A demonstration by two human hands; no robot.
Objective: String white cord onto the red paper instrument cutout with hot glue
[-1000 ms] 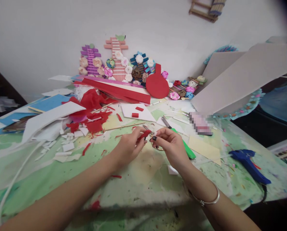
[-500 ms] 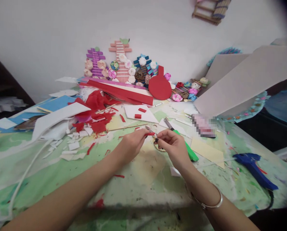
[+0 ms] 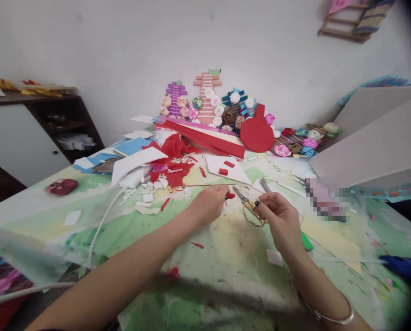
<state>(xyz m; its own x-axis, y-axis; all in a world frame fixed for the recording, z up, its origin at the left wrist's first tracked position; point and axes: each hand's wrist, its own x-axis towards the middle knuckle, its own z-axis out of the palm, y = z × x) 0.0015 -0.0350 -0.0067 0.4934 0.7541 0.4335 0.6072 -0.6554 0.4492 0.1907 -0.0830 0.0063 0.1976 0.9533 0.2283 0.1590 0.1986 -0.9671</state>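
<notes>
My left hand (image 3: 208,203) pinches a small red piece (image 3: 230,196), paper-like, at its fingertips. Scissors with gold handles (image 3: 255,219) are in my right hand (image 3: 279,215), its thumb and fingers at one handle loop. Their blades point up and left, a short way from the red piece. Just beyond my hands, two small red pieces (image 3: 223,171) rest on a white board (image 3: 210,162). A cutter with a green handle (image 3: 307,241) lies partly hidden behind my right hand.
Red paper scraps (image 3: 177,174) and white offcuts (image 3: 147,198) litter the left side. A white cable (image 3: 103,220) crosses there. At the back stand a red paddle-shaped piece (image 3: 257,133) and flower crafts (image 3: 207,99). A blue glue gun (image 3: 403,266) lies far right, beyond yellow card (image 3: 332,243).
My view has swung left. The scissors and the red piece have come apart, and the gold handles show more fully beside my right hand.
</notes>
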